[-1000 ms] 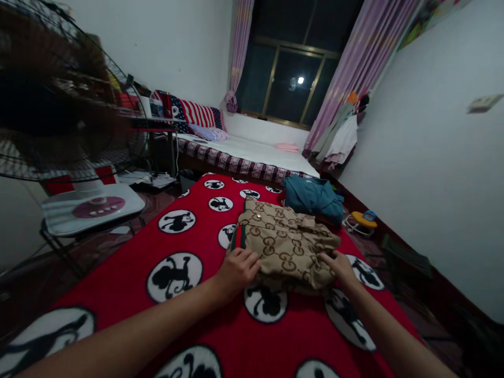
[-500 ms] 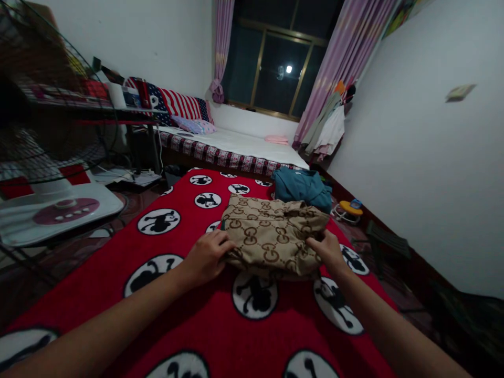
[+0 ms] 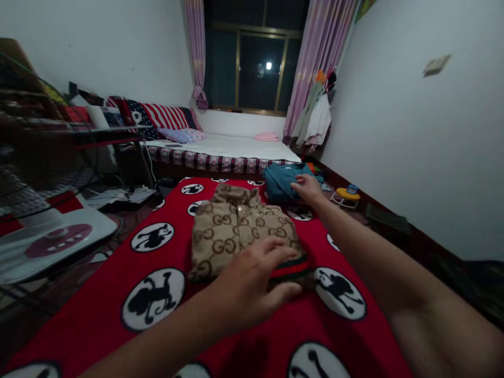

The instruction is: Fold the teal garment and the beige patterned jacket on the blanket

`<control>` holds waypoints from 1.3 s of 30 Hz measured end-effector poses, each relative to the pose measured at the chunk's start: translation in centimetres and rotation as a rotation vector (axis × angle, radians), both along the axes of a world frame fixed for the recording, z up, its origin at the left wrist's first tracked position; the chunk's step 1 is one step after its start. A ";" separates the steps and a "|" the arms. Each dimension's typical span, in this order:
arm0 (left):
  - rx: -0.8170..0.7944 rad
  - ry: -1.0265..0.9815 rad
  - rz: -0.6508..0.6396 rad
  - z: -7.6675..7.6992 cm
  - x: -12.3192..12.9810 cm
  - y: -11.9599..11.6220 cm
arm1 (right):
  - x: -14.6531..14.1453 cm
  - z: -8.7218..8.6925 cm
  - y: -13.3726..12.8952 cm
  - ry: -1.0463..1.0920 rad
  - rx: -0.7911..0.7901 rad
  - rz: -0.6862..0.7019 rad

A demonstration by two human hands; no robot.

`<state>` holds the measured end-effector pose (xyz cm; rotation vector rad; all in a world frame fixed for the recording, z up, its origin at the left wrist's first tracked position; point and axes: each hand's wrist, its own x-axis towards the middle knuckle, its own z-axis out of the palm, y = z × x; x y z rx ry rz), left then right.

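Observation:
A tan garment with a collar and brown interlocking-G pattern, which looks like a jacket (image 3: pixel 224 231), lies folded with its front up on the red blanket (image 3: pixel 208 331). A button shows below the collar, and a green-and-red striped band crosses its near right corner. Over that corner is my left hand (image 3: pixel 258 275), fingers spread and gripping nothing; whether it touches the cloth I cannot tell. Farther off, my right hand (image 3: pixel 309 190) is stretched out in front of a folded teal garment (image 3: pixel 281 181), fingers loosely apart. Contact between them is unclear.
An electric fan (image 3: pixel 43 173) stands on a white stool-like surface at left, beside a cluttered desk (image 3: pixel 114 128). A second bed (image 3: pixel 236 144) lies beyond, under the window. Clothes (image 3: pixel 317 123) hang by the right wall, with a yellow stool (image 3: pixel 347 194) below.
The tan jacket was held at both sides with its plain side up; now it lies collar side up. Both hands have let go. The right moved away toward the teal garment, the left moved right.

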<state>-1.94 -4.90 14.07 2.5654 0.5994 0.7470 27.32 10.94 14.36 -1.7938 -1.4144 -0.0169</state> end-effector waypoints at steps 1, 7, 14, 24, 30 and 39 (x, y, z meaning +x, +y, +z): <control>-0.001 0.018 0.020 -1.3 -0.2 1.1 | -0.1 -1.5 -1.0 -0.029 -0.009 -0.001; 0.148 0.102 0.255 -7.7 -4.2 6.9 | -2.0 -10.0 -7.8 0.036 -0.083 0.178; 0.155 0.351 0.335 -7.9 -3.6 8.3 | -5.0 -9.0 -7.4 -0.192 -0.325 0.149; 0.185 0.436 0.541 -7.6 3.3 17.2 | -11.6 -6.7 -1.0 -0.532 -0.325 0.139; 0.157 0.423 0.567 -12.2 3.6 22.9 | -10.6 -12.6 2.1 -0.433 -0.381 0.020; 0.224 0.302 0.611 -13.6 3.5 22.7 | -10.2 -13.5 2.3 -0.427 -0.292 0.012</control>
